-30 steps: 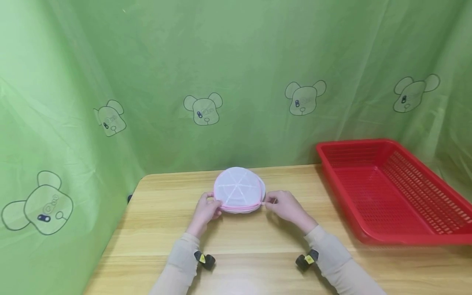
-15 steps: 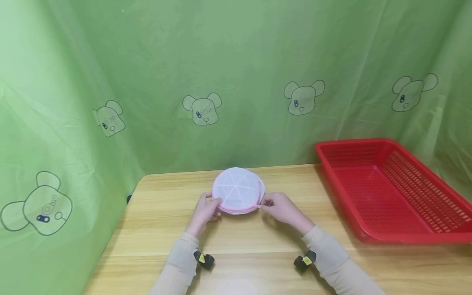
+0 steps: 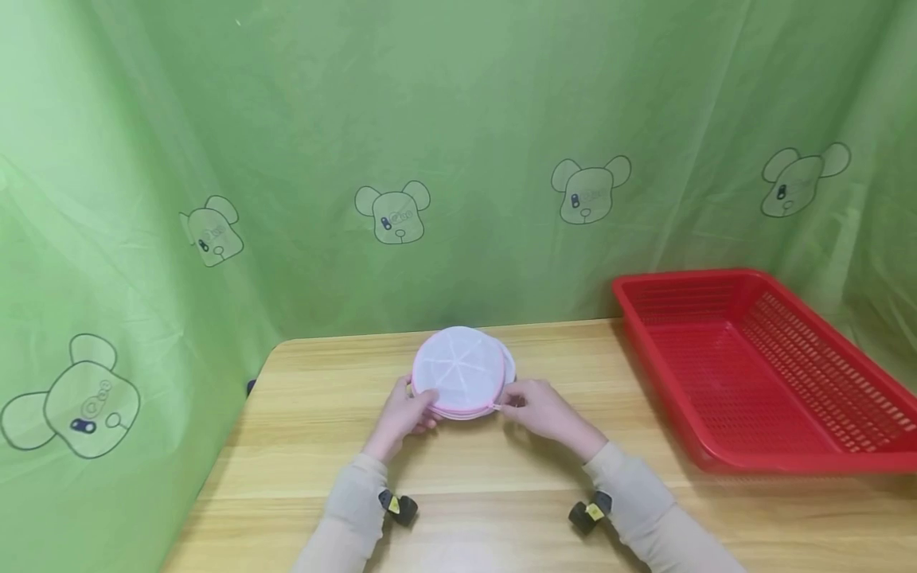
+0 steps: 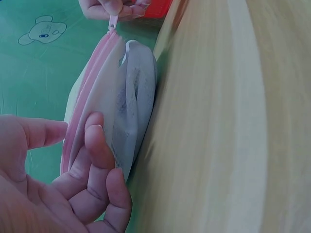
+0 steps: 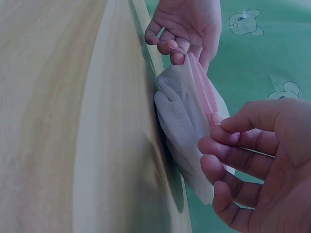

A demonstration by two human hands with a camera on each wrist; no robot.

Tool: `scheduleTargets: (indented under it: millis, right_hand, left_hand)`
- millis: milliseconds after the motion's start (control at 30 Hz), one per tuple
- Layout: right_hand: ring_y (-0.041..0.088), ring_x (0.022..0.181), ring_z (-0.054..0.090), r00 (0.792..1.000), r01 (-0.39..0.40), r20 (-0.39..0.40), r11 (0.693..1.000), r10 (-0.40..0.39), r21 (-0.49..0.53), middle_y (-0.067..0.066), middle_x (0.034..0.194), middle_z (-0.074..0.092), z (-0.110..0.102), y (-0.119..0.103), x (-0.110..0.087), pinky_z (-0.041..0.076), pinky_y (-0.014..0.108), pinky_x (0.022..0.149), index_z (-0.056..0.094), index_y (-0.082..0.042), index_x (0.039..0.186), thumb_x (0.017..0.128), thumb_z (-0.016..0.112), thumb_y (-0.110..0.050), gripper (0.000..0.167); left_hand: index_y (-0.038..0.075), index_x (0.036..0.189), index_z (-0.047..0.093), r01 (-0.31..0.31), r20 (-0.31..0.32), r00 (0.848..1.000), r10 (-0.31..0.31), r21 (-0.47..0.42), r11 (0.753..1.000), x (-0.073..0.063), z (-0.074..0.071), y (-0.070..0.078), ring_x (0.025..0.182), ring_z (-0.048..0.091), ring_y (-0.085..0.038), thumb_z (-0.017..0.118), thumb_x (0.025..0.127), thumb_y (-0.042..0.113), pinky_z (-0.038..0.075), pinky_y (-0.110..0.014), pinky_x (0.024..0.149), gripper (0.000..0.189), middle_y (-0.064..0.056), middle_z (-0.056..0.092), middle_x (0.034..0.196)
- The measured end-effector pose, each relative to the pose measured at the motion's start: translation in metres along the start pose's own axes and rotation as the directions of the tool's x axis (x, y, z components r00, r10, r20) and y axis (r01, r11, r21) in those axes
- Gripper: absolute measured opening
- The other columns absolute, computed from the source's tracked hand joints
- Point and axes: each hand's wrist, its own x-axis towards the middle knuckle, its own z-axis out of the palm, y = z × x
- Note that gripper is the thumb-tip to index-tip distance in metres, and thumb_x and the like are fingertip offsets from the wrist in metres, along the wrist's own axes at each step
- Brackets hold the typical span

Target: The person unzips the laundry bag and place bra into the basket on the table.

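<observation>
A round white mesh wash bag [image 3: 458, 370] with a pink zipper rim sits near the table's back edge, its pale grey mesh side bulging out beneath. My left hand [image 3: 403, 414] grips the rim at its near left, thumb on top and fingers below, as the left wrist view shows. At the near right of the rim my right hand [image 3: 548, 410] pinches the zipper pull [image 4: 112, 22] between thumb and forefinger. In the right wrist view the pink zipper [image 5: 204, 87] runs from the left fingertips to the right thumb. The bag's underside is hidden in the head view.
A large red plastic basket [image 3: 705, 430] with slotted walls stands on the right of the wooden table [image 3: 487, 501]. Behind and to the left hangs a green curtain [image 3: 473, 263] with bear-head prints. Both wrists carry small black cameras.
My right hand has moved left and slightly nearer along the rim, drawing the zipper pull with it. My left hand has stayed nearly in place, holding the bag, which has turned very slightly.
</observation>
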Motion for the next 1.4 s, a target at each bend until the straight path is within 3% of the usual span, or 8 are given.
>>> scheduleTargets:
  millis: [300,667,833,1400]
  right_hand:
    - [0.009,0.067,0.054,0.999,0.047,0.018,0.998,-0.048,0.042,0.005,0.079,0.069,0.005,-0.001,-0.002,0.049,0.022,0.065,0.069,-0.006,0.087,0.09,0.065,-0.014,0.01]
    - [0.007,0.067,0.054,0.997,0.073,0.004,0.997,-0.073,0.021,0.001,0.079,0.068,0.01,-0.001,-0.002,0.049,0.02,0.064,0.069,-0.007,0.085,0.089,0.065,-0.014,0.009]
    - [0.006,0.067,0.054,0.997,0.079,0.0,0.997,-0.079,0.014,0.0,0.08,0.069,0.01,-0.001,-0.003,0.049,0.02,0.066,0.07,-0.007,0.085,0.089,0.066,-0.014,0.009]
    - [0.006,0.065,0.053,0.996,0.084,0.011,0.996,-0.084,-0.014,0.003,0.077,0.07,0.007,0.0,0.0,0.048,0.021,0.066,0.07,-0.007,0.085,0.089,0.066,-0.016,0.011]
  left_hand:
    - [0.006,0.153,0.016,-0.04,0.02,0.999,0.04,0.0,0.999,-0.009,0.007,0.005,0.057,0.06,-0.012,0.062,0.089,0.018,0.056,-0.028,0.055,0.08,-0.005,0.063,0.082]
    - [0.008,0.156,-0.002,-0.053,0.004,0.999,0.054,-0.021,0.998,-0.012,0.014,0.007,0.056,0.059,-0.011,0.063,0.088,0.014,0.053,-0.026,0.052,0.094,-0.013,0.065,0.094]
    - [0.009,0.156,-0.001,-0.057,0.002,0.998,0.057,-0.04,0.998,-0.011,0.015,0.005,0.055,0.057,-0.01,0.061,0.087,0.01,0.052,-0.024,0.052,0.093,-0.018,0.064,0.103]
    - [0.011,0.157,0.003,-0.045,-0.002,0.999,0.045,-0.068,0.997,-0.007,0.012,0.005,0.057,0.056,-0.009,0.06,0.086,0.003,0.052,-0.024,0.056,0.091,-0.019,0.062,0.107]
